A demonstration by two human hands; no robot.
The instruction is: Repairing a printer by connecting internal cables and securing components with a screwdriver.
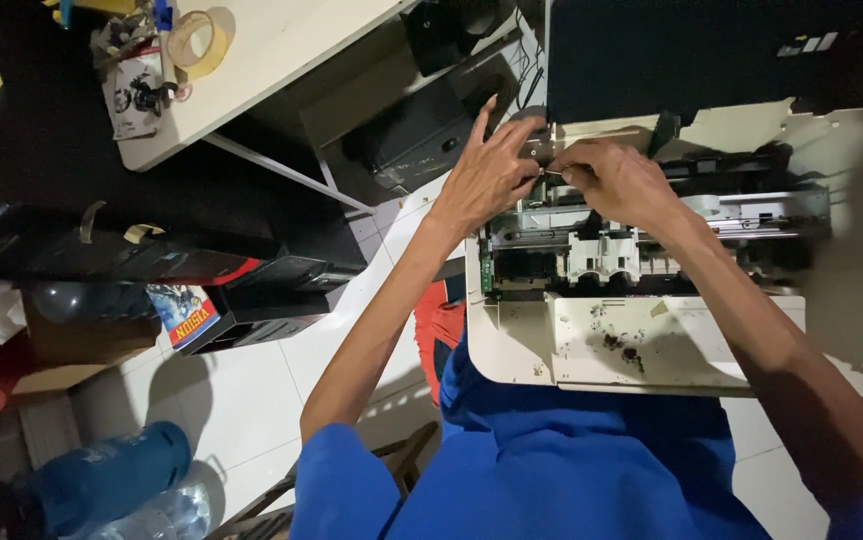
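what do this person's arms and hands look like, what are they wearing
Both arms are slim and bare from the short blue sleeves down. The left hand and right hand are gloveless; no watch, rings or bands are visible.

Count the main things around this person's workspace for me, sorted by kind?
Hands: 2, left hand and right hand, both at the open printer
Printers: 1
Tape rolls: 1, tape roll on the white table
Blue water bottles: 1, blue water bottle on the floor
Total: 5
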